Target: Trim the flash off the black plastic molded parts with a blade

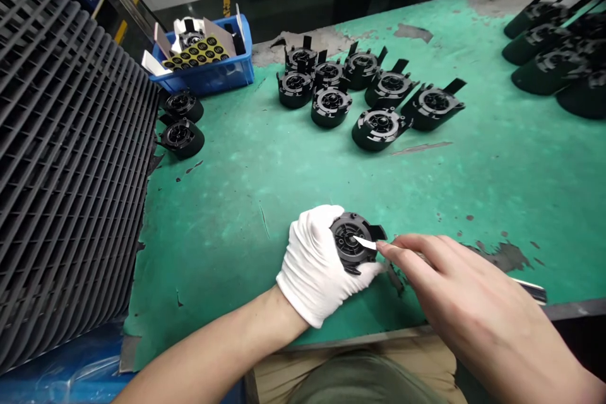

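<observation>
My left hand (315, 265), in a white glove, is wrapped round a round black plastic housing (349, 233) near the front edge of the table. The housing's ribbed face is tilted up, and dark tabs stick out at its rim. My bare right hand (454, 284) is closed on a craft knife (365, 243), and its pale pointed blade reaches the middle of the housing's face. My fingers hide most of the knife's handle. A striped end (530, 291) shows beyond the right hand; whether it belongs to the knife I cannot tell.
On the worn green tabletop (227, 202) stand several similar black housings (331, 106) at the back, more (544, 63) at far right, and two (182, 136) at left. A blue bin (213, 76) holds a sheet of round stickers (199, 53). A dark slatted grille (71, 158) borders the left.
</observation>
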`<action>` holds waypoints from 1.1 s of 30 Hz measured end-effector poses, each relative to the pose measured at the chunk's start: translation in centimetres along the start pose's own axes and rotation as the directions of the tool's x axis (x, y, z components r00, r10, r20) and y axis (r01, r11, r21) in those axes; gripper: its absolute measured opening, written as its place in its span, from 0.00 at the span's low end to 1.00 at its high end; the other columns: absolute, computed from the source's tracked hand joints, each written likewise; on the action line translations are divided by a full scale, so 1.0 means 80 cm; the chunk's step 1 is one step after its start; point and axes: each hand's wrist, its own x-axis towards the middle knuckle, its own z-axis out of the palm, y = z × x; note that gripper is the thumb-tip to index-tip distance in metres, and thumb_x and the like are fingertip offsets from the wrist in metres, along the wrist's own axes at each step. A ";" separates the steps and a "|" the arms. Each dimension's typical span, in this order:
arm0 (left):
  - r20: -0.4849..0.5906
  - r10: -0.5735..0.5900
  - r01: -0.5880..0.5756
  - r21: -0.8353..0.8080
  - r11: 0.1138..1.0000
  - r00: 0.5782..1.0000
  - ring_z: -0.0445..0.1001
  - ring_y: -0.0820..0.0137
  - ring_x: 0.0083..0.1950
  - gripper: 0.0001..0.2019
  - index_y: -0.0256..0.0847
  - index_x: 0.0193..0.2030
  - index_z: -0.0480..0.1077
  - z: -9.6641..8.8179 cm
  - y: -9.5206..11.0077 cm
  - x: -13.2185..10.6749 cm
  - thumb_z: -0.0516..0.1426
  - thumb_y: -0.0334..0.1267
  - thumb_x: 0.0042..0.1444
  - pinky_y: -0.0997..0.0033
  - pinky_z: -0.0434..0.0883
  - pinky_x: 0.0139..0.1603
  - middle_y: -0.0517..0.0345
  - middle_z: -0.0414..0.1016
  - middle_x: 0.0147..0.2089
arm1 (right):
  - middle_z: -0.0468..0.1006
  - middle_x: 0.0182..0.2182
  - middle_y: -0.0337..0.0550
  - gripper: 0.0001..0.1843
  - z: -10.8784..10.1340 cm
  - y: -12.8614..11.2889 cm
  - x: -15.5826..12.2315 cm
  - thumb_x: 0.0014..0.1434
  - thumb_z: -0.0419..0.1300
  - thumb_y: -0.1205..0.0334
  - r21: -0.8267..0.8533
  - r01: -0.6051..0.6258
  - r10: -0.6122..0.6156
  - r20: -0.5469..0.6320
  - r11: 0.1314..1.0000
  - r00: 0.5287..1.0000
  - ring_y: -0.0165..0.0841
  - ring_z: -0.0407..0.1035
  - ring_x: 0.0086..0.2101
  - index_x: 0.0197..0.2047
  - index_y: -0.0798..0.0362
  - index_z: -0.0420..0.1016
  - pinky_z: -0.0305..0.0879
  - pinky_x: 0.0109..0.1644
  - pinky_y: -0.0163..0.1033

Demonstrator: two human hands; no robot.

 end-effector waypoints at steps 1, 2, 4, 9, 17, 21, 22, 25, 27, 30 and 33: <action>-0.007 0.004 -0.004 -0.001 1.000 1.000 0.93 0.48 0.54 0.35 0.47 0.61 0.82 0.001 0.000 0.000 0.85 0.64 0.59 0.48 0.93 0.58 0.49 0.90 0.56 | 0.89 0.59 0.52 0.28 0.002 -0.004 0.001 0.80 0.54 0.81 -0.017 -0.013 0.013 -0.013 1.000 1.000 0.44 0.84 0.49 0.72 0.50 0.81 0.79 0.54 0.48; -0.007 0.005 -0.005 -0.003 1.000 1.000 0.93 0.48 0.54 0.35 0.47 0.61 0.82 0.001 0.000 0.000 0.86 0.64 0.59 0.48 0.93 0.58 0.49 0.90 0.56 | 0.89 0.58 0.52 0.28 0.004 -0.009 0.001 0.80 0.54 0.81 -0.033 -0.029 0.028 -0.027 0.999 0.999 0.44 0.84 0.49 0.72 0.51 0.81 0.79 0.54 0.49; 0.001 -0.002 0.002 -0.016 1.000 1.000 0.92 0.49 0.53 0.34 0.47 0.58 0.82 0.001 0.000 0.002 0.86 0.65 0.59 0.48 0.92 0.57 0.50 0.90 0.55 | 0.89 0.57 0.53 0.26 0.010 -0.015 0.000 0.81 0.53 0.80 -0.050 -0.059 0.056 -0.060 0.997 0.997 0.44 0.83 0.48 0.71 0.52 0.81 0.79 0.54 0.49; 0.060 -0.013 0.016 -0.055 0.998 0.998 0.91 0.49 0.50 0.32 0.50 0.53 0.82 -0.002 0.001 0.007 0.88 0.63 0.55 0.49 0.92 0.54 0.52 0.90 0.52 | 0.91 0.57 0.52 0.26 0.014 -0.011 0.000 0.82 0.54 0.77 -0.027 -0.042 0.038 -0.108 0.999 0.993 0.45 0.84 0.48 0.72 0.49 0.81 0.81 0.52 0.50; 0.086 -0.040 0.051 -0.127 0.991 0.995 0.88 0.52 0.43 0.27 0.51 0.45 0.81 -0.005 0.003 0.013 0.86 0.63 0.59 0.53 0.87 0.45 0.52 0.89 0.46 | 0.89 0.52 0.49 0.22 -0.014 0.008 0.029 0.80 0.54 0.81 -0.098 0.154 -0.158 -0.033 0.983 0.987 0.41 0.80 0.43 0.63 0.52 0.84 0.76 0.48 0.47; 0.089 -0.037 0.049 -0.142 0.989 0.995 0.89 0.53 0.43 0.24 0.50 0.45 0.81 -0.008 0.006 0.017 0.84 0.59 0.61 0.54 0.86 0.46 0.54 0.89 0.44 | 0.90 0.50 0.49 0.21 -0.020 0.014 0.034 0.79 0.55 0.81 -0.131 0.205 -0.210 -0.023 0.970 0.977 0.41 0.80 0.41 0.57 0.51 0.85 0.75 0.46 0.48; 0.105 -0.036 0.051 -0.144 0.988 0.994 0.89 0.53 0.43 0.23 0.50 0.45 0.80 -0.010 0.005 0.018 0.85 0.57 0.61 0.54 0.86 0.46 0.55 0.88 0.44 | 0.91 0.51 0.49 0.22 -0.020 0.018 0.031 0.80 0.55 0.80 -0.117 0.218 -0.221 -0.015 0.969 0.975 0.42 0.81 0.42 0.59 0.51 0.86 0.76 0.46 0.48; 0.166 -0.009 0.030 -0.127 0.991 0.986 0.93 0.50 0.46 0.28 0.49 0.49 0.83 -0.012 -0.002 0.017 0.87 0.62 0.59 0.50 0.91 0.49 0.54 0.91 0.46 | 0.94 0.58 0.49 0.29 -0.021 0.045 0.017 0.83 0.53 0.76 0.014 0.206 -0.206 -0.016 0.979 0.979 0.46 0.87 0.46 0.73 0.45 0.86 0.80 0.47 0.49; 0.160 0.051 -0.036 -0.095 0.995 0.986 0.97 0.41 0.58 0.38 0.47 0.63 0.85 -0.012 -0.014 0.013 0.87 0.69 0.59 0.41 0.95 0.61 0.44 0.96 0.59 | 0.94 0.61 0.48 0.32 -0.022 0.068 0.008 0.85 0.54 0.72 0.121 0.101 -0.100 -0.012 0.987 0.995 0.49 0.90 0.50 0.81 0.40 0.83 0.83 0.48 0.50; 0.156 0.198 -0.185 -0.099 0.978 0.968 0.92 0.34 0.79 0.60 0.42 0.88 0.74 -0.011 -0.033 0.009 0.85 0.73 0.61 0.33 0.91 0.81 0.29 0.89 0.81 | 0.95 0.57 0.45 0.32 -0.016 0.096 0.007 0.86 0.58 0.70 0.228 -0.016 0.013 0.012 0.974 1.000 0.47 0.91 0.47 0.82 0.34 0.83 0.83 0.47 0.47; 0.225 0.293 -0.267 -0.140 0.954 0.929 0.89 0.35 0.84 0.67 0.42 0.96 0.64 -0.014 -0.045 0.009 0.86 0.71 0.63 0.36 0.89 0.85 0.27 0.84 0.87 | 0.93 0.47 0.40 0.26 0.001 0.113 0.016 0.89 0.60 0.65 0.318 0.052 -0.047 -0.022 0.947 0.999 0.41 0.88 0.38 0.80 0.34 0.82 0.78 0.41 0.44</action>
